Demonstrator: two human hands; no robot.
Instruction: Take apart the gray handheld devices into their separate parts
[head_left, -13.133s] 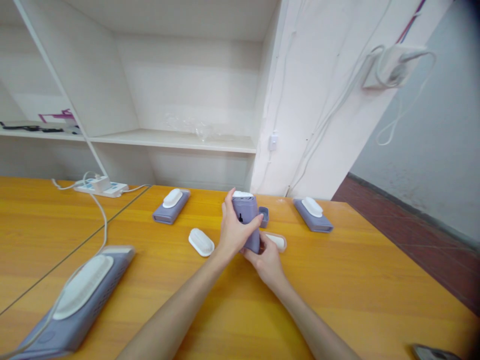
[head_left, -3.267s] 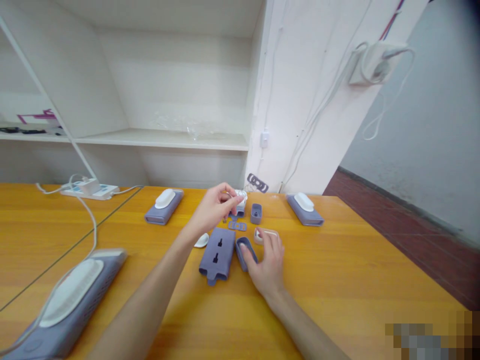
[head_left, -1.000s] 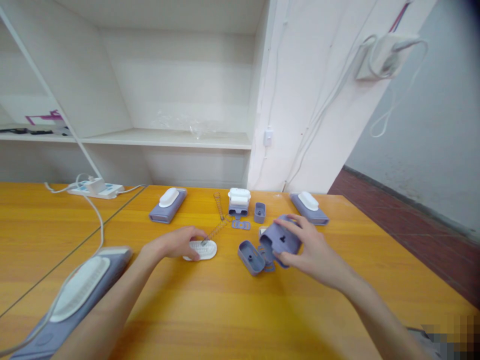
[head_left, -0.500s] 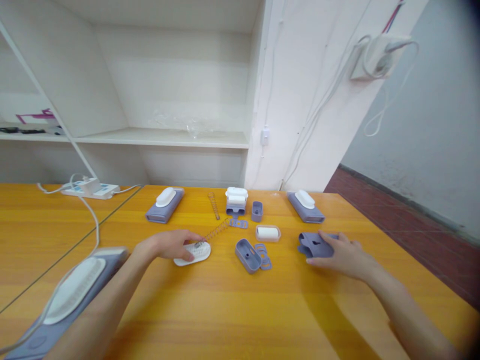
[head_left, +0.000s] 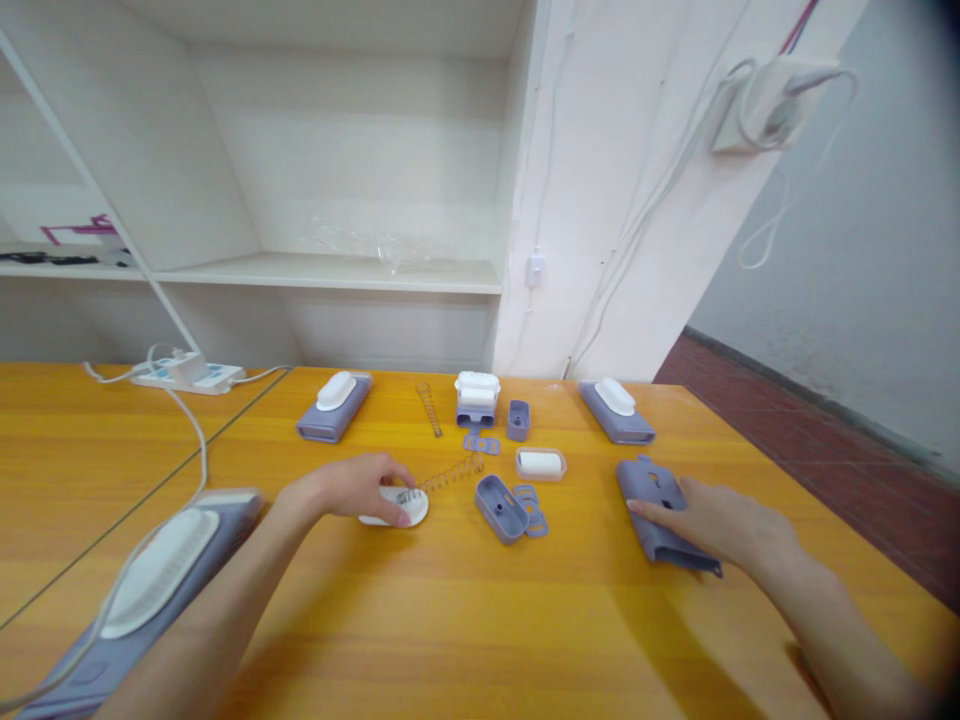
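Observation:
My left hand point(head_left: 367, 490) is closed on a white oval plate point(head_left: 418, 510) lying on the table, its thumb on the near side and fingers on the far side. From beside its fingertips a thin coil spring point(head_left: 454, 473) stretches to the right. My right hand point(head_left: 720, 520) grips a purple hollow housing point(head_left: 651, 500) with small cut-outs, thumb on top and the other fingers mostly hidden. Between the hands lie an open purple oval cup point(head_left: 501, 508), a flat purple cut-out piece point(head_left: 534, 515) and a clear-rimmed case with a white roll point(head_left: 540, 463).
Farther back stand a white-and-purple assembly point(head_left: 477, 400), a small purple cup point(head_left: 518, 420) and a second spring point(head_left: 429, 408). Purple units with white tops lie at back left point(head_left: 335, 405), back right point(head_left: 616, 410) and near left point(head_left: 161, 575). A cable point(head_left: 201, 440) leads from a power strip point(head_left: 187, 375).
My right hand has turned the purple housing, so its cut-out face shows more and its open end points toward me. My left hand stays at the white plate. The view shifts slightly.

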